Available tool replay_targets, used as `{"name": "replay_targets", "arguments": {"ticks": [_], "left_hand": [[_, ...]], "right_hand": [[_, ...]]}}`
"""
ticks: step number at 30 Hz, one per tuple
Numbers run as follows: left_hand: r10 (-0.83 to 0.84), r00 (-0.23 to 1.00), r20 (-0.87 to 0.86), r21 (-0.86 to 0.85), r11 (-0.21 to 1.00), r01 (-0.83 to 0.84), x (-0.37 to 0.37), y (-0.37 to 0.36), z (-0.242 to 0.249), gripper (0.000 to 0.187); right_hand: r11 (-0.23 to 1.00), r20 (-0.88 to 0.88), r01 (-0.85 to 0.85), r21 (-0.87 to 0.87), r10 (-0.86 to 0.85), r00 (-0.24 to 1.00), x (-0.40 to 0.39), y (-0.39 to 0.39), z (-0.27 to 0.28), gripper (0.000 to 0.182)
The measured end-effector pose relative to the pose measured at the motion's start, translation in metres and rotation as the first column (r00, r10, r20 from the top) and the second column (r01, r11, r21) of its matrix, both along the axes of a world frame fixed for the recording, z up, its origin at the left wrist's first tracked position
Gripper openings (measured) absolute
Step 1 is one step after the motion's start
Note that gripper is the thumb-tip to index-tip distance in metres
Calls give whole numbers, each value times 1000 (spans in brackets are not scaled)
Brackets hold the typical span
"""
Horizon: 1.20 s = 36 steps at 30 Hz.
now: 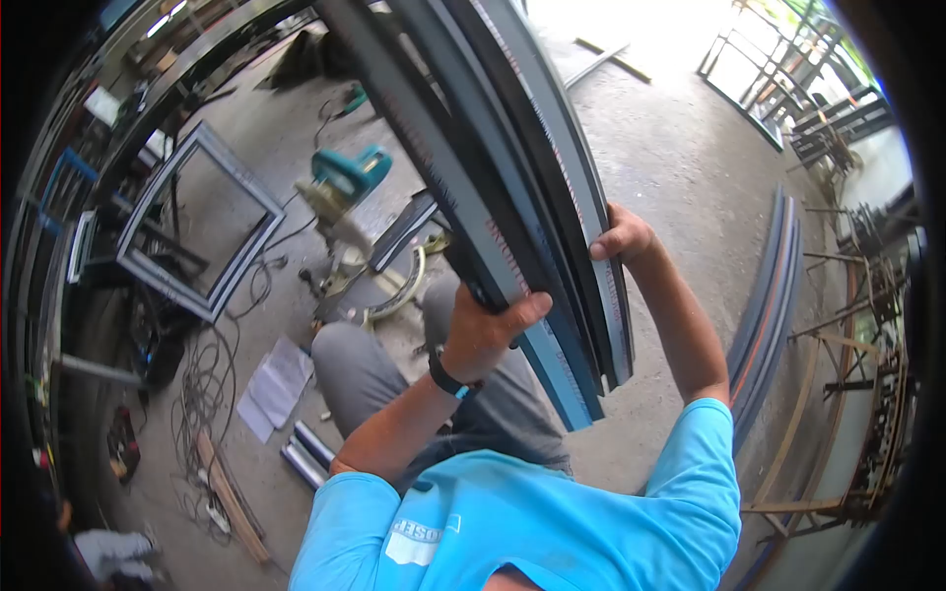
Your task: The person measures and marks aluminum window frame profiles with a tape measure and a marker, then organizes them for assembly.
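Grey concrete floor [670, 148] spreads beyond the fingers, littered leftward with a teal chop saw [345, 182], a metal frame [197, 222] and cables [202, 379]. Left hand [483, 330] is clamped round the bundle of long metal profiles [522, 197]; right hand [619, 236] curls over its far edge. Bare floor lies past the right fingertips, edged by more stacked profiles [769, 295].

profiles [512, 197]: dark grey, pale strips with fine red print
saw [345, 182]: teal and cream
shirt [552, 512]: bright blue
watch [448, 379]: black
frame [197, 222]: grey
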<state>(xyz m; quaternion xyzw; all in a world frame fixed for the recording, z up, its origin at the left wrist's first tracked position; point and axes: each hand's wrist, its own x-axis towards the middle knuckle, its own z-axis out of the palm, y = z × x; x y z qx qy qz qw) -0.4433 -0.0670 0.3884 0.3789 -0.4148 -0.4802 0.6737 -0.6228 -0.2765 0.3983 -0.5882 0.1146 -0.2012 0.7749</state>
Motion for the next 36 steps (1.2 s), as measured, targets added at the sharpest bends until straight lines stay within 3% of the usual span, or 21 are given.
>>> {"name": "replay_targets", "arguments": {"ticks": [3, 5, 7, 8, 9, 11, 13, 15, 16, 19, 20, 23, 25, 26, 27, 29, 30, 32, 33, 35, 36], "left_hand": [[213, 970, 120, 89, 970, -225, -11, 79, -10, 34], [267, 955, -128, 284, 932, -223, -22, 122, -36, 27], [335, 937, -98, 491, 836, -247, -33, 158, -64, 24], [376, 918, -125, 530, 807, -259, -41, 158, -69, 25], [413, 897, -157, 567, 781, -261, -47, 165, -80, 25], [439, 818, -371, 657, 747, -103, -54, 171, -107, 28], [477, 758, -446, 670, 739, -70, -56, 167, -109, 33], [479, 726, -493, 686, 727, -14, -53, 163, -108, 38], [466, 713, -524, 680, 733, 21, -48, 162, -106, 44], [390, 753, -530, 676, 730, 98, -36, 174, -100, 48], [351, 783, -513, 666, 739, 105, -34, 181, -92, 49], [18, 792, -610, 523, 760, 385, -11, 204, -60, 46], [-159, 890, -427, 493, 784, 377, 1, 215, -62, 42], [-154, 922, -355, 434, 847, 309, 9, 219, -63, 37], [-140, 949, -282, 369, 897, 242, 17, 222, -58, 32], [5, 905, -426, 319, 936, 145, 32, 224, -49, 26], [32, 957, -287, 296, 954, 56, 40, 224, -50, 26], [60, 991, 122, 327, 940, -97, 63, 225, -43, 29], [100, 874, 475, 302, 915, -268, 71, 220, -31, 29], [208, 618, 759, -21, 955, -296, 77, 205, -4, 30], [200, 569, 798, -27, 954, -298, 73, 204, 4, 30]], "right_hand": [[940, -294, -338, 45, 336, 895, 51, 40, 4, 92], [816, -380, -576, 43, 547, 746, 93, 52, -28, 97], [709, -434, -689, 154, 674, 597, 130, 83, -27, 86], [607, -511, -774, 180, 730, 454, 146, 76, -44, 83], [500, -583, -839, 216, 755, 300, 162, 76, -63, 80], [398, -666, -878, 264, 734, 132, 187, 92, -54, 65], [358, -800, -921, 150, 591, 99, 202, 106, -44, 62], [287, -821, -957, -47, 535, 201, 210, 113, -38, 63], [210, -876, -964, -163, 418, 240, 211, 116, -36, 64], [141, -898, -937, -320, 269, 347, 206, 124, -19, 70], [173, -848, -888, -427, 264, 459, 200, 124, -19, 72], [261, -676, -704, -660, 203, 708, 174, 124, -21, 78], [309, -585, -584, -751, 97, 805, 156, 130, -18, 82], [354, -603, -578, -735, 47, 797, 149, 134, -18, 77], [304, -527, -508, -806, 22, 850, 139, 138, -21, 75], [190, -342, -334, -923, -14, 939, 127, 140, -28, 71], [36, -120, -118, -992, -79, 990, 126, 145, -21, 69], [92, 0, 15, -996, -161, 987, 114, 165, -6, 65], [113, 62, 86, -990, -199, 978, 107, 176, 3, 63], [-81, -132, -138, -987, -79, 988, 95, 213, 20, 58], [-93, -126, -128, -987, -32, 992, 96, 230, 18, 61]]}}
